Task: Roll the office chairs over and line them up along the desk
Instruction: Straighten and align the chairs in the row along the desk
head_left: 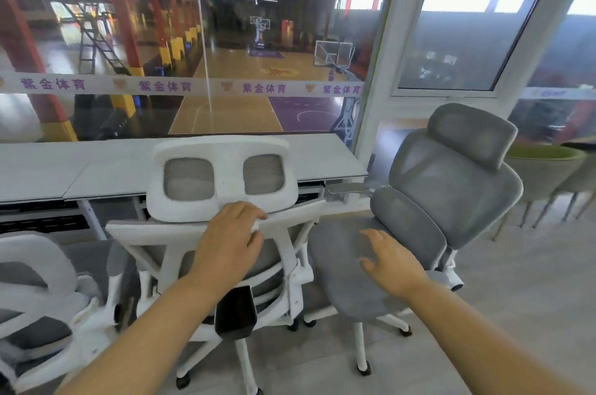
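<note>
white-framed chair (222,227), grey mesh chair (429,201), white desk (96,168)

A pale grey tiled floor (532,314) carries three wheeled office chairs near a long white table (96,165) set against the far glass wall. The white-framed mesh chair (222,233) stands in the middle with its back toward the near side. The all-grey fabric chair (429,201) stands just right of it, turned sideways. Another white-framed chair (35,291) sits at the left edge.
</note>
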Tool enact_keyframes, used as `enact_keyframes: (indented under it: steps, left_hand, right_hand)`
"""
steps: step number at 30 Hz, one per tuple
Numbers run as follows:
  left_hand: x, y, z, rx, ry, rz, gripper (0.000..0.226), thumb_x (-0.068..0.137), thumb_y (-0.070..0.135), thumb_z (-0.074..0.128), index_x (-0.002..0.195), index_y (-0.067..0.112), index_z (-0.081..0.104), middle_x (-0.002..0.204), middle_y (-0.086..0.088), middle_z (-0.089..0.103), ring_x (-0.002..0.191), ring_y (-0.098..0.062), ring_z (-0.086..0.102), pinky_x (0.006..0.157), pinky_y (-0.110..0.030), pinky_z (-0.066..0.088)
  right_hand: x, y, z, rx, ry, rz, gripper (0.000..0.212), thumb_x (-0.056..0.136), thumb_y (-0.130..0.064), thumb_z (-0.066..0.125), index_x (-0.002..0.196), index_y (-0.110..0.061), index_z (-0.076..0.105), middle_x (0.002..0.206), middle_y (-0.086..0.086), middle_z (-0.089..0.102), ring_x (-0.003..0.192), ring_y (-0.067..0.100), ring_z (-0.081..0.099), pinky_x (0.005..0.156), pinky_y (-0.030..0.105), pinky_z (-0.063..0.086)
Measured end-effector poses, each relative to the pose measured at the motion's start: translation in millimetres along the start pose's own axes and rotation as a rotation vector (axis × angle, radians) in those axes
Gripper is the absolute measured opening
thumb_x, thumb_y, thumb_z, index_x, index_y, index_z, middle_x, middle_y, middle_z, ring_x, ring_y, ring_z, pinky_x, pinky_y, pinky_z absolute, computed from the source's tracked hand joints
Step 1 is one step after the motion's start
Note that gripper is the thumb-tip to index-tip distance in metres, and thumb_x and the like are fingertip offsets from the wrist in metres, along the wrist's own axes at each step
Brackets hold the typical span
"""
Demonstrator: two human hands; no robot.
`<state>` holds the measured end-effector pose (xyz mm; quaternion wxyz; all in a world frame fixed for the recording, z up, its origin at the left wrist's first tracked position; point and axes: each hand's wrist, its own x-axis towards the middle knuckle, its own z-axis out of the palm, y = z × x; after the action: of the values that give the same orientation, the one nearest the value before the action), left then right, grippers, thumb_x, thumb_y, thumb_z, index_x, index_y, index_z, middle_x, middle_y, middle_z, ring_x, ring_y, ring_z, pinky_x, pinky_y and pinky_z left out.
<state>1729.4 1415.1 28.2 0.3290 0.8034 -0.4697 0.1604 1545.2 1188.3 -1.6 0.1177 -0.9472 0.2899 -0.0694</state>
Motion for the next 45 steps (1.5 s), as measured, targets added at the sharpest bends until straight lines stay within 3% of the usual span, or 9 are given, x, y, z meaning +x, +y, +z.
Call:
enact_keyframes:
  steps: [5, 8, 11, 14, 18, 28, 33, 41, 45]
  left_hand:
    - [13.0, 66.7, 49.7, 0.012, -0.059, 0.055, 0.021, 0.085, 0.011, 0.057, 0.105, 0.017, 0.061, 0.107, 0.006, 0.055, 0.105, -0.013, 0.047, 0.082, -0.021, 0.034]
    - [20.8, 124.1, 98.3, -0.019, -0.106, 0.064, 0.021, 0.087, 0.017, 0.055, 0.108, 0.019, 0.060, 0.105, 0.009, 0.051, 0.106, -0.011, 0.045, 0.077, -0.020, 0.033]
    - [35.1, 194.4, 154.3, -0.063, -0.164, 0.112, 0.024, 0.087, 0.019, 0.056, 0.111, 0.018, 0.059, 0.113, 0.007, 0.054, 0.111, -0.012, 0.045, 0.083, -0.023, 0.038]
    - [45.0, 256.7, 207.8, -0.087, -0.211, 0.133, 0.025, 0.086, 0.017, 0.058, 0.111, 0.017, 0.060, 0.113, 0.005, 0.056, 0.112, -0.015, 0.045, 0.088, -0.027, 0.040]
    - [46.8, 313.3, 268.5, -0.099, -0.292, 0.109, 0.025, 0.086, 0.018, 0.059, 0.111, 0.018, 0.060, 0.115, 0.005, 0.055, 0.113, -0.015, 0.045, 0.085, -0.029, 0.044]
    - [111.6, 386.7, 367.9, -0.093, -0.342, 0.107, 0.025, 0.087, 0.019, 0.056, 0.112, 0.019, 0.058, 0.114, 0.009, 0.053, 0.112, -0.012, 0.044, 0.081, -0.022, 0.037]
    - [170.4, 407.6, 432.7, -0.133, -0.382, 0.096, 0.028, 0.089, 0.019, 0.053, 0.117, 0.021, 0.055, 0.119, 0.010, 0.051, 0.114, -0.010, 0.042, 0.082, -0.021, 0.037]
    - [295.9, 454.5, 523.8, -0.180, -0.471, 0.133, 0.044, 0.095, 0.028, 0.046, 0.138, 0.023, 0.036, 0.142, 0.011, 0.037, 0.126, -0.009, 0.036, 0.097, -0.022, 0.033]
    - [345.1, 476.3, 560.4, -0.158, -0.483, 0.104, 0.057, 0.095, 0.032, 0.045, 0.145, 0.016, 0.023, 0.153, 0.002, 0.021, 0.139, -0.011, 0.018, 0.107, -0.027, 0.027]
  right_hand:
    - [-25.8, 79.2, -17.2, 0.040, 0.001, 0.088, 0.043, 0.092, -0.029, 0.053, 0.133, -0.022, 0.042, 0.126, -0.001, 0.055, 0.105, 0.021, 0.056, 0.084, 0.032, 0.045]
    - [-44.3, 141.9, -29.7, 0.067, -0.001, 0.129, 0.040, 0.092, -0.028, 0.051, 0.131, -0.024, 0.044, 0.121, -0.004, 0.057, 0.106, 0.019, 0.056, 0.082, 0.031, 0.045]
    - [-60.0, 212.3, -47.5, 0.100, 0.005, 0.145, 0.032, 0.092, -0.027, 0.050, 0.124, -0.022, 0.050, 0.109, -0.004, 0.059, 0.103, 0.022, 0.058, 0.078, 0.031, 0.044]
    - [-71.4, 279.1, -63.7, 0.091, -0.013, 0.173, 0.030, 0.092, -0.026, 0.050, 0.121, -0.020, 0.052, 0.113, 0.000, 0.061, 0.099, 0.022, 0.058, 0.073, 0.031, 0.044]
    - [-80.1, 356.9, -77.0, 0.088, -0.029, 0.221, 0.031, 0.092, -0.025, 0.048, 0.123, -0.022, 0.051, 0.118, -0.003, 0.060, 0.105, 0.022, 0.057, 0.079, 0.031, 0.046]
    - [-49.6, 484.9, -94.8, 0.139, -0.023, 0.275, 0.033, 0.094, -0.029, 0.047, 0.127, -0.026, 0.049, 0.113, -0.007, 0.058, 0.106, 0.015, 0.056, 0.085, 0.029, 0.047]
    - [-12.0, 542.9, -114.4, 0.034, -0.039, 0.256, 0.032, 0.096, -0.027, 0.044, 0.127, -0.024, 0.048, 0.119, -0.005, 0.058, 0.106, 0.017, 0.056, 0.082, 0.030, 0.048]
    - [101.5, 631.1, -172.9, -0.013, -0.013, 0.306, 0.033, 0.097, -0.029, 0.044, 0.129, -0.023, 0.047, 0.122, -0.003, 0.058, 0.108, 0.016, 0.056, 0.084, 0.026, 0.046]
    - [153.6, 658.4, -184.2, 0.001, -0.007, 0.283, 0.033, 0.097, -0.029, 0.045, 0.129, -0.024, 0.048, 0.122, -0.003, 0.058, 0.109, 0.016, 0.056, 0.086, 0.028, 0.047]
